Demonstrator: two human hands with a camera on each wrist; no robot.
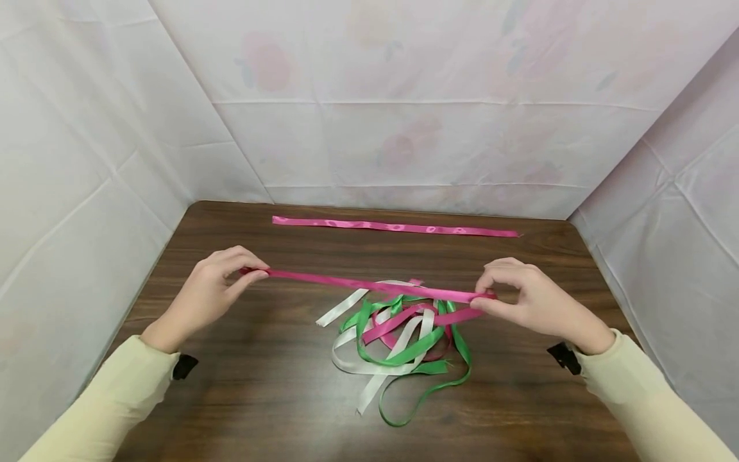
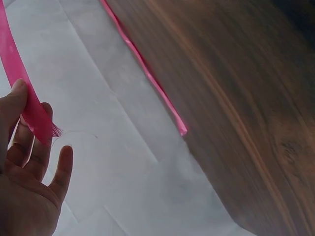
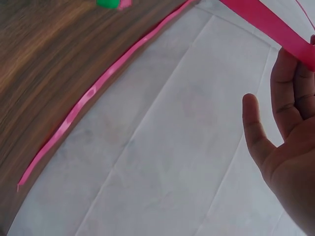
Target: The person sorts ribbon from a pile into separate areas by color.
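Note:
A pink ribbon (image 1: 346, 282) is stretched between both hands above the table, sloping slightly down to the right. My left hand (image 1: 216, 282) pinches its frayed left end between thumb and fingers, as the left wrist view shows with the ribbon end (image 2: 37, 113). My right hand (image 1: 528, 301) pinches the ribbon farther along, and a pink length trails from there back toward the pile. Below the taut ribbon lies a tangled pile of green ribbon (image 1: 412, 351), white ribbon (image 1: 360, 367) and pink ribbon (image 1: 383, 328).
Along the back edge of the dark wooden table (image 1: 260, 398) another pink ribbon (image 1: 369, 225) lies flat and nearly straight. Pale cloth hangings (image 1: 404, 141) with faint prints stand behind the table and at both sides.

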